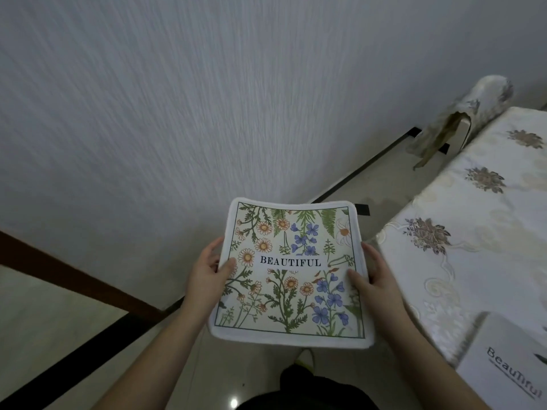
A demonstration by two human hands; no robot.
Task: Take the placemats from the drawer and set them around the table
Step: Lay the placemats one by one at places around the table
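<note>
Gripped at its side edges by the left hand (208, 272) and the right hand (374, 279), thumbs on top, a stack of square white-bordered floral cloth placemats (291, 276) is held above the pale tiled floor (189, 365), just beside the worktop (473, 232) draped in floral embroidered cream cloth, on whose near corner a white placemat printed "Beautiful" (506, 365) is laid.

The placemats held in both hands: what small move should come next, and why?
Probably carry the placemats rightward over the table and lay one down. The left hand and right hand pinch the stack by its side edges, above the floor and short of the tablecloth. One mat seems to lie on the near corner already, so a bare place further along suits.
</note>
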